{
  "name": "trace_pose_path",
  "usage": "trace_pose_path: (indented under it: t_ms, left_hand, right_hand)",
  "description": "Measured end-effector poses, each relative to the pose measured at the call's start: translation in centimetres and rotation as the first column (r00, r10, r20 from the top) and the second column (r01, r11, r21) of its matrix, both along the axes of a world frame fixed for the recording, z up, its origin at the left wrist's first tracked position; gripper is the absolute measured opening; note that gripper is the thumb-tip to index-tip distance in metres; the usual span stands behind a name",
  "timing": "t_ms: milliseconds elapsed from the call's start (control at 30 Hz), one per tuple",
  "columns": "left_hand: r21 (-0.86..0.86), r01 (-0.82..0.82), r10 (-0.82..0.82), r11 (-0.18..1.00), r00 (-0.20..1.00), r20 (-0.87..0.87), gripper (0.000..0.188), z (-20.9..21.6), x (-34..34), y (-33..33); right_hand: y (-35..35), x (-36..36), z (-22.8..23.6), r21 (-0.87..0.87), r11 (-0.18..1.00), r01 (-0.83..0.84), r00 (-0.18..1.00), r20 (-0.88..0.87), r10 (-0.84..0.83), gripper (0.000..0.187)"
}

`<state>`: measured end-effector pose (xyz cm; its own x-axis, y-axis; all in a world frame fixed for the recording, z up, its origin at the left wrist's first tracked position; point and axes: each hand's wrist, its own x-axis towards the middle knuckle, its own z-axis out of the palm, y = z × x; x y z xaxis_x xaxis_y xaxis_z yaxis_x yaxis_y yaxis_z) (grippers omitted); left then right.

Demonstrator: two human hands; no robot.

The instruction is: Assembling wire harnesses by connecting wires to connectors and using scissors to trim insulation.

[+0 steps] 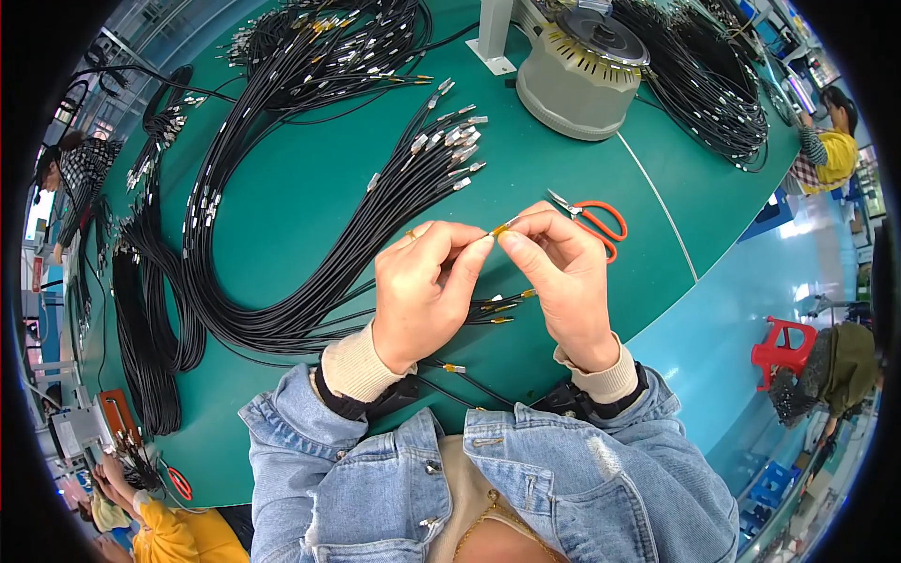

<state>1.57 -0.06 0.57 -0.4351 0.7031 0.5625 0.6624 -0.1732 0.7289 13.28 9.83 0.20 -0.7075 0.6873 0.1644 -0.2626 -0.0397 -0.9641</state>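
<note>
Above the green table, my two hands meet at a small yellow-wrapped cable end (500, 229). My left hand (419, 291) pinches the thin black side between thumb and forefinger. On the yellow part, the thumb and fingers of my right hand (568, 281) are closed. The tip is mostly hidden by my fingers. Just beyond my right hand lie orange-handled scissors (615, 220), their blades toward the upper left. A thick bundle of black cables (319, 281) with silvery connector ends curves around my left hand. Several loose cable ends with yellow parts (497, 310) lie between my wrists.
More black cables are heaped at the back left (319, 56), the far left (145, 328) and the back right (694, 84). A round grey feeder-like machine (582, 75) stands at the back beside a post. Co-workers sit around, and a red stool (784, 347) stands right.
</note>
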Motion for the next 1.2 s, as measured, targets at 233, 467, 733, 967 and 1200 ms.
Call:
trace_pose_path:
  t_ms: [233, 467, 733, 967, 1200]
  left_hand:
    - [-0.102, 0.095, -0.074, 0.99, 0.978, 0.193, 0.011, 0.4, 0.0, -0.4]
    - [-0.148, 0.155, -0.101, 0.977, 0.941, 0.323, 0.016, 0.6, -0.2, -0.5]
    - [-0.139, 0.154, -0.098, 0.978, 0.934, 0.345, 0.019, 0.3, -0.2, -0.6]
    - [-0.05, 0.395, -0.232, 0.917, 0.633, 0.739, 0.024, 0.9, -0.8, -0.5]
    - [0.072, 0.61, -0.272, 0.789, 0.242, 0.931, 0.031, 0.9, -1.6, -0.7]
  right_hand:
    - [-0.1, 0.0, 0.2, 0.023, 1.0, -0.001, 1.0, 0.017, 0.0, 0.004]
    - [-0.2, 0.0, 0.2, 0.024, 1.0, 0.001, 0.999, 0.054, -0.003, 0.005]
    - [-0.2, -0.1, 0.2, 0.012, 1.0, 0.006, 0.999, 0.054, -0.007, 0.006]
    - [-0.1, -0.8, -0.3, 0.003, 1.0, -0.008, 0.999, -0.039, 0.008, 0.008]
    - [0.6, -0.7, -1.3, 0.046, 0.993, -0.11, 0.985, -0.126, 0.115, 0.011]
